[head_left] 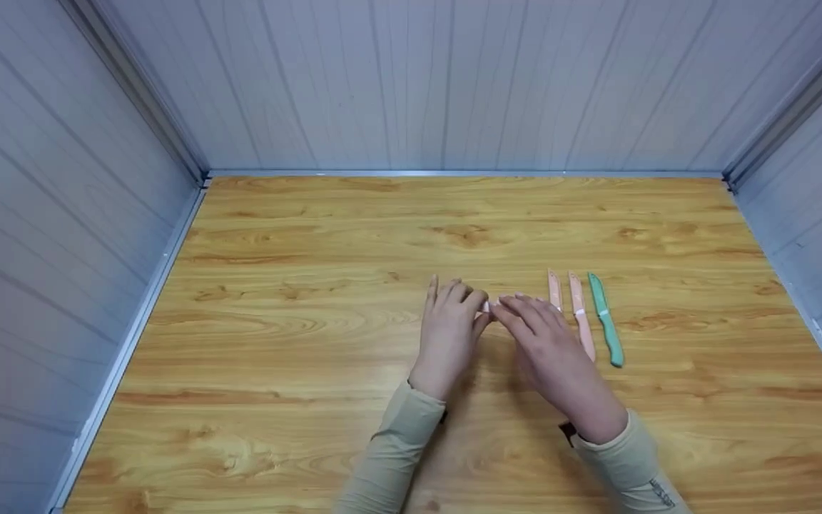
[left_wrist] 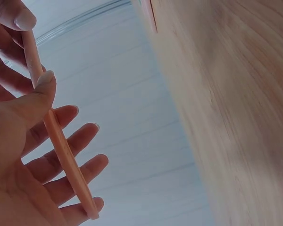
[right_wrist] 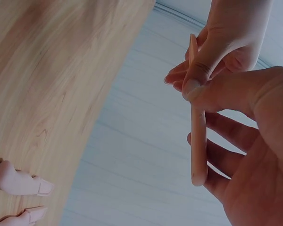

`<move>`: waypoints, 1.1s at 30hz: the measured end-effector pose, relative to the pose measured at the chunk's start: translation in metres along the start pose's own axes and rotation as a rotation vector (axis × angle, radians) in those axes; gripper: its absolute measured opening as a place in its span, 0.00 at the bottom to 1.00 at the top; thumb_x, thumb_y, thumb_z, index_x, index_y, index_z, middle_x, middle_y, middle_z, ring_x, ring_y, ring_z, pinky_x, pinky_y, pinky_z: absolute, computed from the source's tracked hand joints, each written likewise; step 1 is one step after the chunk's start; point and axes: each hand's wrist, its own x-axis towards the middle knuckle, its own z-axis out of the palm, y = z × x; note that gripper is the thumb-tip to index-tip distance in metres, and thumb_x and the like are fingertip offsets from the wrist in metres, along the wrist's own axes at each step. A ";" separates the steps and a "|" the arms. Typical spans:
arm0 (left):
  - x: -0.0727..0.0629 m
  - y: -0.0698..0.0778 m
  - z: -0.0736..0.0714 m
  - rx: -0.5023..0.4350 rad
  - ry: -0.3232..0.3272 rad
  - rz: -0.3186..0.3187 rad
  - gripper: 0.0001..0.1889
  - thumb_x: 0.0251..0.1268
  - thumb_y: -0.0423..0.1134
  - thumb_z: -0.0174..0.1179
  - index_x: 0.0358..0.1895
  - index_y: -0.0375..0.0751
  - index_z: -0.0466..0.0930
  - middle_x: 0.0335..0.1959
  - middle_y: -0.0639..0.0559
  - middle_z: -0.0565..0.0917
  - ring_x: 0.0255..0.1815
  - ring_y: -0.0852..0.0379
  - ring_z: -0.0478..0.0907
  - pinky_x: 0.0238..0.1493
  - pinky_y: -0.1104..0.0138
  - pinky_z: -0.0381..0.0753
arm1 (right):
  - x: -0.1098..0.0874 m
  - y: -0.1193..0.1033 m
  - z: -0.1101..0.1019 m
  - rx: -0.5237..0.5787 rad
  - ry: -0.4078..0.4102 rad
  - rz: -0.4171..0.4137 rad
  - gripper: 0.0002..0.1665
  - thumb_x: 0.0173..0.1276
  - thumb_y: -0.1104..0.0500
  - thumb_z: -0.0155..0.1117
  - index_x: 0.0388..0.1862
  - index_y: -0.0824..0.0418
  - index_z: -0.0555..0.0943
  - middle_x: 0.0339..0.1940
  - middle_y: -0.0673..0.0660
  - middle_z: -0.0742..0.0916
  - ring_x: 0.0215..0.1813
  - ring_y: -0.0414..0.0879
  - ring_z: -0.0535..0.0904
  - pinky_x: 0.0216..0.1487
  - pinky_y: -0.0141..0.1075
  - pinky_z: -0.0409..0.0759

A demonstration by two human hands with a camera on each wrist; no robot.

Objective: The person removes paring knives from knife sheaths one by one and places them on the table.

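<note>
Just left of a row of knives, my left hand (head_left: 447,332) and right hand (head_left: 557,357) meet over the table. Between them they hold a slim peach-coloured knife (right_wrist: 198,146), seen nearly edge-on. In the left wrist view, the left thumb pinches the knife (left_wrist: 68,162) near its middle, with its thinner end lying along the spread fingers. The right thumb and fingers grip the thicker, round-ended handle part. In the head view the hands hide nearly all of it; only a small white patch shows between the fingertips.
Two pink knives, one partly behind my right hand and the other a pink knife (head_left: 584,332) with a white band, lie beside a green knife (head_left: 607,321). Pale panel walls (head_left: 411,86) enclose the wooden table (head_left: 297,243) at the back and sides.
</note>
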 end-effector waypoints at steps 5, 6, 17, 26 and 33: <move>-0.001 0.001 -0.002 -0.018 0.024 -0.013 0.10 0.55 0.48 0.67 0.34 0.48 0.81 0.34 0.56 0.79 0.46 0.54 0.76 0.67 0.46 0.57 | 0.003 -0.001 0.002 -0.008 0.019 0.012 0.37 0.53 0.74 0.64 0.64 0.59 0.73 0.61 0.60 0.76 0.65 0.57 0.67 0.66 0.54 0.60; -0.001 0.001 -0.003 -0.016 0.026 -0.013 0.10 0.56 0.49 0.67 0.34 0.49 0.82 0.33 0.56 0.79 0.45 0.54 0.77 0.67 0.46 0.58 | 0.004 -0.002 0.002 -0.010 0.021 0.015 0.37 0.52 0.73 0.66 0.64 0.59 0.73 0.61 0.60 0.76 0.64 0.57 0.68 0.65 0.54 0.60; -0.003 0.003 -0.011 -0.013 0.052 0.014 0.08 0.55 0.46 0.68 0.33 0.50 0.81 0.30 0.57 0.78 0.38 0.55 0.76 0.54 0.58 0.70 | 0.010 -0.004 0.003 -0.027 0.061 0.020 0.34 0.51 0.70 0.69 0.60 0.61 0.75 0.55 0.61 0.76 0.57 0.58 0.71 0.66 0.53 0.59; -0.004 0.006 -0.017 -0.044 0.080 0.029 0.10 0.53 0.49 0.69 0.31 0.49 0.82 0.26 0.58 0.74 0.30 0.59 0.74 0.34 0.66 0.70 | 0.015 -0.005 -0.001 0.006 0.103 0.021 0.30 0.49 0.73 0.64 0.56 0.63 0.78 0.51 0.62 0.76 0.53 0.58 0.71 0.65 0.53 0.59; -0.005 0.006 -0.024 -0.075 0.061 0.029 0.13 0.53 0.52 0.68 0.33 0.48 0.85 0.24 0.58 0.76 0.29 0.59 0.75 0.33 0.66 0.73 | 0.018 -0.007 -0.002 0.030 0.129 0.021 0.27 0.51 0.75 0.60 0.52 0.64 0.80 0.49 0.62 0.77 0.51 0.59 0.71 0.58 0.52 0.65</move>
